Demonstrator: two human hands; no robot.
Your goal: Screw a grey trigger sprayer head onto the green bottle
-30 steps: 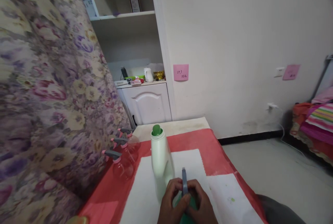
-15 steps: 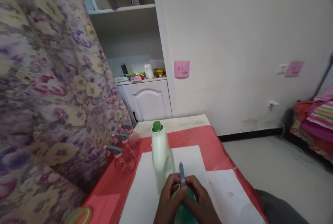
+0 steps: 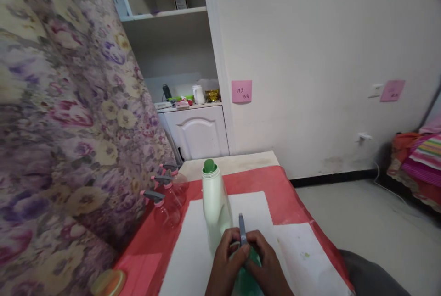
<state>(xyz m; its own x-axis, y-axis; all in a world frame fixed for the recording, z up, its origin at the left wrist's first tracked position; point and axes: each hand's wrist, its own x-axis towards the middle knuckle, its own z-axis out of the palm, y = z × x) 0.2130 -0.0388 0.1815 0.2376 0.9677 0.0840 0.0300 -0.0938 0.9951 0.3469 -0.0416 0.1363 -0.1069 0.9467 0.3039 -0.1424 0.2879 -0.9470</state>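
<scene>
Head view shows the left hand (image 3: 224, 265) and right hand (image 3: 270, 269) both clasped around a green spray bottle (image 3: 248, 280) below its grey trigger head (image 3: 242, 230), at the table's (image 3: 292, 195) near edge, just beside a white detergent bottle (image 3: 213, 209).

3 sprayers (image 3: 171, 193) L of jug (image 3: 214, 206)

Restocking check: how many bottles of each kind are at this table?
clear spray bottles with pink collars: 3
green spray bottle, held: 1
white bottle with green cap: 1
Total: 5
</scene>
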